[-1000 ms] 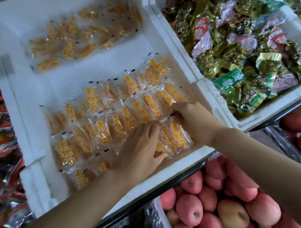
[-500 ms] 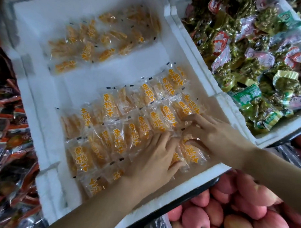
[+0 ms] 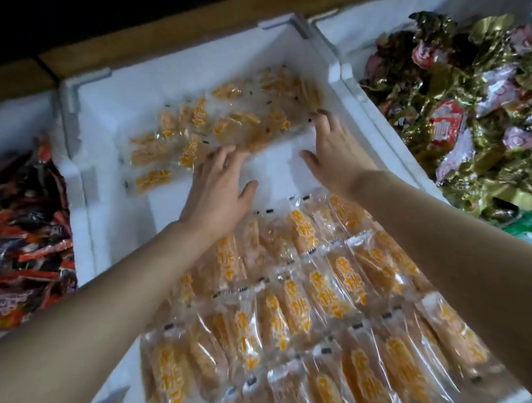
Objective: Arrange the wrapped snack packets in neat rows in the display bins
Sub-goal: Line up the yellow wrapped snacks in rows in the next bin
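**As both hands stretch to the far pile, neither has hold of a packet**

Where the left hand (image 3: 220, 187) lies palm down, its fingers are straight and spread. Their tips touch the near edge of the loose packets (image 3: 231, 121) at the far end of the white foam bin (image 3: 86, 213), and it grips nothing. The right hand (image 3: 332, 155) is just beside it, also palm down with straight fingers, the tips at the pile's right end near the bin's wall. They are blurred, but I see nothing held there.

Between the hands shows a bare strip of the bin's floor (image 3: 278, 168). Nearer to me, under both forearms, the orange-lettered clear packets (image 3: 316, 293) lie side by side in overlapping rows across the near half of the same bin.

The neighbouring bin on the right (image 3: 349, 32) holds a heap of green and gold wrapped snacks (image 3: 479, 97). The bin on the left (image 3: 17, 126) holds red and dark packets (image 3: 24, 253).
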`<state>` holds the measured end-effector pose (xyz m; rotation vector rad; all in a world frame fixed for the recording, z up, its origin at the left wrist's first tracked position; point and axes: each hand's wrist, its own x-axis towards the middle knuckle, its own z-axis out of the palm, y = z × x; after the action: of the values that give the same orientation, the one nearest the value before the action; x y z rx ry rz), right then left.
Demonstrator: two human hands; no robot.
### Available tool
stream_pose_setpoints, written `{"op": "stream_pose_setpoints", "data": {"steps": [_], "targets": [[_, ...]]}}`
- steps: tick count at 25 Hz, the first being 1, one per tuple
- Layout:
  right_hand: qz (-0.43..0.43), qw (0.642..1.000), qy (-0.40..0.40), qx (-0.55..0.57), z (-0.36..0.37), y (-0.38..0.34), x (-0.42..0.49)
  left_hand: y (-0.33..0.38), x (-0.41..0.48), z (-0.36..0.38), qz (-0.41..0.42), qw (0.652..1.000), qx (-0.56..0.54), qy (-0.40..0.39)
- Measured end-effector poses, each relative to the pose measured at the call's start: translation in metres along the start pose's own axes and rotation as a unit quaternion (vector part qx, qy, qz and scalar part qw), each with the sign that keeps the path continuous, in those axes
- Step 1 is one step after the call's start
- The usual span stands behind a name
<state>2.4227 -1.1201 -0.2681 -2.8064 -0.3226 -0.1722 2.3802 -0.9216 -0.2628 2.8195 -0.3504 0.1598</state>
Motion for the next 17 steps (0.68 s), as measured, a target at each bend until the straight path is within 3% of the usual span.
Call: {"op": "stream_pose_setpoints", "data": {"steps": [3, 10, 17], "targets": [[0.049, 0.998, -0.010, 0.024, 0.015, 0.012, 0.044, -0.013, 0.038, 0.005, -0.016, 0.999, 0.039, -0.016], [0.097, 0.978, -0.067, 0.172, 0.032, 0.015, 0.098, -0.016, 0.101, 0.026, -0.077, 0.986, 0.059, -0.138], [0.014, 0.986, -0.079, 0.149, 0.030, -0.001, 0.091, -0.019, 0.084, 0.029, -0.021, 0.993, 0.075, -0.087]]}}
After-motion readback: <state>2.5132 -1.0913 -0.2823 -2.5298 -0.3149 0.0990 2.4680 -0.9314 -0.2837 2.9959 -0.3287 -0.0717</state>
